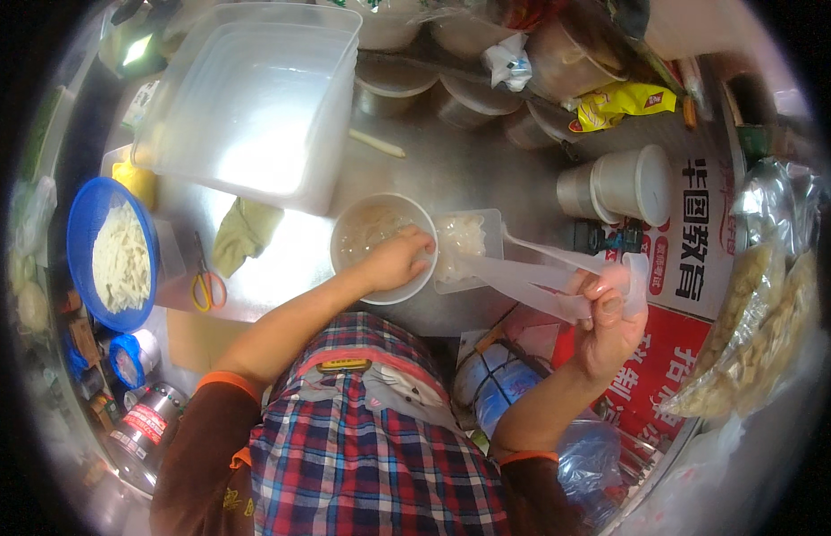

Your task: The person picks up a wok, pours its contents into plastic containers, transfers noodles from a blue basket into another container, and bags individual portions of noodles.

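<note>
My left hand [397,260] reaches over a round white bowl [382,295], its fingers curled at the right rim. Inside the bowl is a watery, brownish liquid [365,231]. Raised to the right, my right hand [613,315] grips long, translucent white strips [523,278] that look like wide noodles. One strip loops over the back of its fingers. The strips stretch leftward to a clear plastic tray [498,231] beside the bowl. Pale, glossy pieces [466,234] lie in that tray.
Large stacked clear plastic bins [248,114] stand at back left. Left are orange-and-yellow-handled scissors [204,288], an olive cloth [246,231] and a blue basket [77,248] of white strips. Metal pots [395,87] line the back; stacked metal containers [633,184] lie right.
</note>
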A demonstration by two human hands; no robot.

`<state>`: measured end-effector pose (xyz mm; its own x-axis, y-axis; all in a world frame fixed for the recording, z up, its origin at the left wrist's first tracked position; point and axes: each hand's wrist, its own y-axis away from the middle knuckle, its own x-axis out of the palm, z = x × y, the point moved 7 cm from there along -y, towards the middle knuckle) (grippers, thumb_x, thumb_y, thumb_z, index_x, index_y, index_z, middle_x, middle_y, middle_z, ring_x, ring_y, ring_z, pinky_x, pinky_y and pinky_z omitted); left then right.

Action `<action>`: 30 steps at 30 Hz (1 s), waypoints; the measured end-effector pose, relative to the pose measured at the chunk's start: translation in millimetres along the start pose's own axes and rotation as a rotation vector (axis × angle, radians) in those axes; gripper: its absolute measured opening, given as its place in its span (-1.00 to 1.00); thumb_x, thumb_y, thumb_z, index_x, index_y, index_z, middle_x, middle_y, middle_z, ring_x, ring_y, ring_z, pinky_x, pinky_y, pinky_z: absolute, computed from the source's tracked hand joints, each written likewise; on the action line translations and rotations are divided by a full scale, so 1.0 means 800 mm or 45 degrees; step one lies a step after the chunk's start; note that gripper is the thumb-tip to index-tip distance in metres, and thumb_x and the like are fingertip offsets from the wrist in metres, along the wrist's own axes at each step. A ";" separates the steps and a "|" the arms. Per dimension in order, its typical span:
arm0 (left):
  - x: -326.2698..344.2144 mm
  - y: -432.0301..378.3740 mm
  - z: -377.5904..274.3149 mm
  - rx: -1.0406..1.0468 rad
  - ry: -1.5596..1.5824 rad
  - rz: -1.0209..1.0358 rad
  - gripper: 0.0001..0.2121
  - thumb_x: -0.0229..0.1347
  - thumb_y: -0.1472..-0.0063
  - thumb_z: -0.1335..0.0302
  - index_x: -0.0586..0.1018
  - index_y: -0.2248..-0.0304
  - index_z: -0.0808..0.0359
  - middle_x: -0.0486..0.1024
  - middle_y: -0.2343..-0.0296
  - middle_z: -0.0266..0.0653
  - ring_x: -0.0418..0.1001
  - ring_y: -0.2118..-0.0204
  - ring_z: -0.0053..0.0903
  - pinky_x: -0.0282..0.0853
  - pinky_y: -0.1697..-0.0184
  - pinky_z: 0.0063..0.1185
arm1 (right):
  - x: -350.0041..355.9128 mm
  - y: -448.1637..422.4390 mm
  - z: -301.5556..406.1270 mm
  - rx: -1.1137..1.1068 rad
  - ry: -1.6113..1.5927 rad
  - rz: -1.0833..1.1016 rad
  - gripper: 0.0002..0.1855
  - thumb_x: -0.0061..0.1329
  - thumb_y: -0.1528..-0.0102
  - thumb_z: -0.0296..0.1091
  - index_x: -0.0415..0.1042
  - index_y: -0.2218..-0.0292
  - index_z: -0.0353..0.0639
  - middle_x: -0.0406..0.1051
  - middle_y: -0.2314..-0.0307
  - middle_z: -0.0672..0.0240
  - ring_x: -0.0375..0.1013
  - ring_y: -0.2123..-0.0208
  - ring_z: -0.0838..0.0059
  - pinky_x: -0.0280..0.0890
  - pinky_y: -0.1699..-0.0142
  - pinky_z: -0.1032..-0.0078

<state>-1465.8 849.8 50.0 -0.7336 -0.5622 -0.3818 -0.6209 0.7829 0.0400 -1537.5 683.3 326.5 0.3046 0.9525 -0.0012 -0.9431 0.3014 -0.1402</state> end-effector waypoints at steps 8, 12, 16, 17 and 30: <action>0.040 0.013 0.074 -0.337 -0.607 0.319 -0.70 0.05 -0.12 0.50 0.44 0.11 0.25 0.41 0.07 -0.01 0.47 0.15 -0.05 0.38 0.11 -0.27 | -0.032 0.006 -0.108 0.428 0.364 -0.028 -0.84 -0.02 -0.19 -0.31 0.43 0.26 -0.22 0.37 0.54 0.42 0.29 0.55 0.62 0.20 0.44 0.64; 0.034 0.015 0.070 -0.371 -0.543 0.469 -0.79 -0.05 -0.22 0.40 0.51 0.22 0.28 0.55 0.35 0.03 0.51 0.27 -0.01 0.39 0.16 -0.24 | -0.028 0.021 -0.197 0.551 0.970 0.152 -0.77 -0.03 -0.15 -0.42 0.42 0.13 -0.19 0.46 0.38 0.30 0.46 0.42 0.44 0.35 0.30 0.52; 0.001 0.022 0.035 -0.167 -0.222 0.223 -0.83 -0.02 -0.24 0.47 0.50 0.20 0.30 0.52 0.37 0.07 0.50 0.27 -0.09 0.37 0.19 -0.29 | 0.000 0.034 -0.216 0.522 0.807 0.155 -0.58 -0.03 -0.09 -0.51 0.34 -0.02 -0.20 0.39 0.09 0.18 0.50 0.32 0.41 0.39 0.19 0.49; -0.008 0.026 0.027 -0.102 -0.107 0.181 -0.84 -0.03 -0.26 0.46 0.49 0.21 0.31 0.51 0.37 0.08 0.50 0.29 -0.11 0.37 0.21 -0.32 | 0.016 0.037 -0.220 0.545 0.680 0.227 -0.56 -0.03 -0.09 -0.52 0.32 -0.03 -0.20 0.40 0.10 0.19 0.49 0.30 0.43 0.39 0.18 0.50; -0.070 0.040 -0.024 -0.314 0.811 -0.023 -0.82 -0.08 -0.38 0.36 0.47 0.30 0.28 0.33 0.57 -0.45 0.27 0.52 -0.73 0.24 0.45 -0.66 | 0.139 0.039 -0.276 0.588 0.480 0.704 -0.70 -0.06 -0.16 -0.40 0.36 0.07 -0.25 0.46 0.30 0.26 0.42 0.23 0.51 0.33 0.12 0.46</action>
<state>-1449.7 900.8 90.6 -0.6953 -0.6809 0.2302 -0.6240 0.7308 0.2768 -1504.0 789.0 103.5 -0.2748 0.9149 -0.2956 -0.9051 -0.1423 0.4008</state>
